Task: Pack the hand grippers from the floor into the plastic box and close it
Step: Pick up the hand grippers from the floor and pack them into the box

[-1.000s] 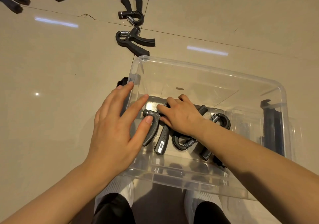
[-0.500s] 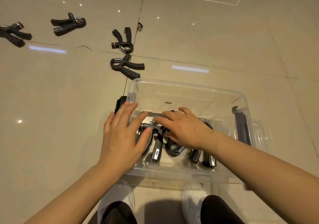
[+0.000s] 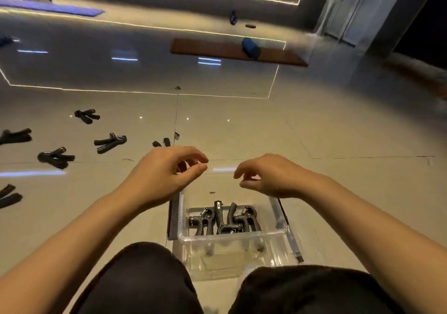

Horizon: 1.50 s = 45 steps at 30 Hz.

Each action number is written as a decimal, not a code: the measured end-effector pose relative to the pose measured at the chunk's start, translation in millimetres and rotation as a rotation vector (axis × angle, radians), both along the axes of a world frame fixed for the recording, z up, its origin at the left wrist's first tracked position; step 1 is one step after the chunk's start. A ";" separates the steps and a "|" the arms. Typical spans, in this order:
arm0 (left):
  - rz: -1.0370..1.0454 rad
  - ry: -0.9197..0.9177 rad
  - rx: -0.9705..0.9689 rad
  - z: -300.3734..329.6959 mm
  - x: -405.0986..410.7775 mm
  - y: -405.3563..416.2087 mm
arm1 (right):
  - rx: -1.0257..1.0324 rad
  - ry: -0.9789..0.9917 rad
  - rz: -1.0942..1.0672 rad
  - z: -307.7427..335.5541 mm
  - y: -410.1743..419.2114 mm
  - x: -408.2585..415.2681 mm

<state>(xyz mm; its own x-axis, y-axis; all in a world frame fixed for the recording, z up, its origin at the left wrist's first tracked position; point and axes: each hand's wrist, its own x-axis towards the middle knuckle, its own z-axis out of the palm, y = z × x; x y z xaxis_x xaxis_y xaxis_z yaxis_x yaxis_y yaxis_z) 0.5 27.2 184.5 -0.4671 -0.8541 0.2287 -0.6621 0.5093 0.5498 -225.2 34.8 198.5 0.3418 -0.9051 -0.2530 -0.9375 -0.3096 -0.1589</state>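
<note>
We are hovering left hand (image 3: 164, 175) and right hand (image 3: 268, 178) above box (image 3: 232, 237), both relaxed, holding nothing. Grippers (image 3: 55, 157) lying on floor (image 3: 314, 132); judging them rigid, light; taking by handles.

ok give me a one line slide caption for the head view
Both hands, left and right, hover empty above the clear plastic box holding several hand grippers, with more grippers on the floor.

The glossy tiled floor (image 3: 242, 132) carries the clear plastic box (image 3: 232, 237) and scattered hand grippers (image 3: 110, 142) (all black).
</note>
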 end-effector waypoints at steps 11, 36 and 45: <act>0.231 0.023 -0.023 -6.9 37.1 90.3 | -0.287 -0.395 -0.258 16.4 117.9 46.0; 0.355 -0.134 -0.080 38.7 151.9 71.8 | -0.091 -0.463 0.017 28.4 61.8 138.3; 0.428 -0.409 0.032 29.6 261.7 37.6 | 0.138 -0.189 0.169 -10.9 -10.7 227.2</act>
<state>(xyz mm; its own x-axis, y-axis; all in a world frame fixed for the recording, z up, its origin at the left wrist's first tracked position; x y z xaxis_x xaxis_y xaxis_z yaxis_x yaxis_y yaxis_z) 262.2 64.8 214.2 -0.1241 -0.9896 0.0735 -0.9663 0.1373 0.2178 2.0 24.1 187.6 0.5378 -0.7925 -0.2876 -0.8241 -0.4222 -0.3775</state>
